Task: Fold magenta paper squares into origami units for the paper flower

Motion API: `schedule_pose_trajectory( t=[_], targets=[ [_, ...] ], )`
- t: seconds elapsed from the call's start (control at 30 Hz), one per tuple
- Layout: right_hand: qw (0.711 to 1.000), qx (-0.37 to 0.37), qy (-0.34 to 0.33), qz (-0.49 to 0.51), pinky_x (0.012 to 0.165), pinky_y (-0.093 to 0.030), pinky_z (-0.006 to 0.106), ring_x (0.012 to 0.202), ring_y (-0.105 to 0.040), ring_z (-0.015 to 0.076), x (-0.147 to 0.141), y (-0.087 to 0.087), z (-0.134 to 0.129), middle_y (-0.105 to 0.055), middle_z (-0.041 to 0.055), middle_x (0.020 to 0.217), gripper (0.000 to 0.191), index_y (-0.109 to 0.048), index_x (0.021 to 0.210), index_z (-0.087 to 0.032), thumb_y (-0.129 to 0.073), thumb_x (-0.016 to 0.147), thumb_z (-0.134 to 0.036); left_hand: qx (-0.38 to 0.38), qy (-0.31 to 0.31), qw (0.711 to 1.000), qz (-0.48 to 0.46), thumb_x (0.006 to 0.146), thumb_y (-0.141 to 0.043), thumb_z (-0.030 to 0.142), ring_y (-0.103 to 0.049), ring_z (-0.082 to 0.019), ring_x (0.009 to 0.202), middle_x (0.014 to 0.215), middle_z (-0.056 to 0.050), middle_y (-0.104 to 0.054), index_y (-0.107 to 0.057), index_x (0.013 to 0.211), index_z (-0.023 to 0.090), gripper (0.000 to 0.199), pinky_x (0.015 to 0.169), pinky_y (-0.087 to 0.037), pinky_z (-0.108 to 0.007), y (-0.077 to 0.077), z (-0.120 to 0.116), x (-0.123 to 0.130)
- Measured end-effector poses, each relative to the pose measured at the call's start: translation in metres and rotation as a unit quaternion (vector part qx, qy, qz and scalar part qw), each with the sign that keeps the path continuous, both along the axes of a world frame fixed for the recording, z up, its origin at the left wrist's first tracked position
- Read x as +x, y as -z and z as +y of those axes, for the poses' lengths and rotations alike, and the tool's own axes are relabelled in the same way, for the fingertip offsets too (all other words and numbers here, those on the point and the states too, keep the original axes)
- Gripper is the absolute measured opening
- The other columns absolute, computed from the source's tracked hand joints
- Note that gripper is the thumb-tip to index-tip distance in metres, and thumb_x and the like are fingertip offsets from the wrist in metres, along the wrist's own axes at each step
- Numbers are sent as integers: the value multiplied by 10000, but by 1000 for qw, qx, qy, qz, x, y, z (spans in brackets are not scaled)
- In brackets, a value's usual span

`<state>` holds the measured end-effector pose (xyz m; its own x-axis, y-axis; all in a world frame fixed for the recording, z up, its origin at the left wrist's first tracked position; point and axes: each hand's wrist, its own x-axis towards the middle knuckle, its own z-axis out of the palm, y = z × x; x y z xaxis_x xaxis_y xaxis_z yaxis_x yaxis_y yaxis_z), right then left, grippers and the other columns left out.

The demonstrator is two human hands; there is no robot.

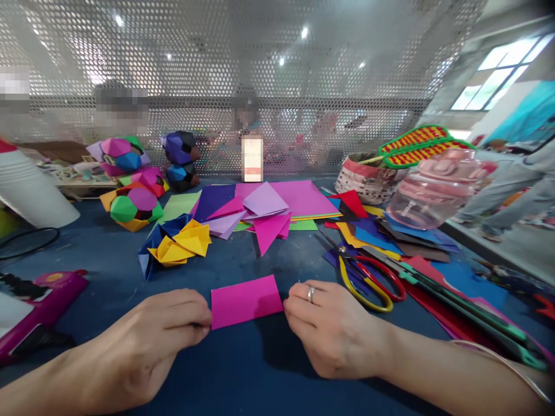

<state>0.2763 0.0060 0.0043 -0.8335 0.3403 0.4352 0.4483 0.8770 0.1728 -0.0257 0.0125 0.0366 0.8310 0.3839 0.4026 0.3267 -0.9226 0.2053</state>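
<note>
A magenta rectangle of folded paper (246, 303) is held up over the dark blue tabletop, facing me. My left hand (160, 335) pinches its left edge between thumb and fingers. At its right edge, my right hand (327, 326), with a ring on one finger, is closed on the paper's corner; the thumb is hidden behind the fingers. Beyond the hands lie yellow folded paper pieces (182, 244) beside dark blue ones (150, 254). Loose magenta and lilac sheets (265, 203) rest on a stack of pink paper (306, 193).
Red-and-yellow-handled scissors (366, 283) and a green-and-black cutter (468, 318) lie at the right over coloured paper scraps. Behind them stand a pink bottle (433, 190) and a woven basket (362, 179). Multicoloured paper balls (136, 205), a white cone (37, 185) and a magenta tool (47, 312) occupy the left.
</note>
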Motion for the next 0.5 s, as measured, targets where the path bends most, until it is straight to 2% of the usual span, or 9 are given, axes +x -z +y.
schedule_pose_trajectory(
  t=[0.1,0.2,0.27,0.37,0.5],
  targets=[
    [998,15,9,59,649,-447,340,694,-511,198,1,-2,8,-589,59,696,230,-612,685,-153,-468,837,-56,-2,15,1000,-12,835,-372,-80,-677,-161,841,913,-70,-707,-669,963,173,411,768,-541,-221,4,2,-1],
    [992,-19,45,119,808,-488,375,885,-587,230,0,-6,13,-683,104,907,227,-651,878,-128,-440,900,-47,1,6,998,-56,840,-384,-96,-654,-162,929,978,-71,-682,-644,1002,176,409,828,-514,-243,12,5,-4],
    [986,-75,73,133,895,-484,415,1019,-592,251,-4,-9,13,-686,125,1090,246,-630,1075,-117,-424,946,-73,-6,-32,996,-86,864,-406,-81,-641,-158,991,1052,-60,-667,-645,1034,199,406,875,-489,-244,14,8,-4],
    [975,-160,112,110,996,-442,490,1172,-563,284,-11,-9,10,-630,143,1295,314,-528,1300,-127,-489,997,-198,-62,-112,986,-110,912,-461,1,-647,-144,1043,1119,-26,-671,-683,1045,242,353,934,-454,-220,9,14,2],
    [966,-218,114,81,1045,-396,537,1218,-540,312,-15,-7,9,-630,143,1301,497,-495,1349,-139,-658,945,-378,-158,-153,969,-117,958,-487,144,-649,-176,1081,1116,-37,-692,-708,1037,226,248,956,-459,-235,2,26,15]
  ],
)
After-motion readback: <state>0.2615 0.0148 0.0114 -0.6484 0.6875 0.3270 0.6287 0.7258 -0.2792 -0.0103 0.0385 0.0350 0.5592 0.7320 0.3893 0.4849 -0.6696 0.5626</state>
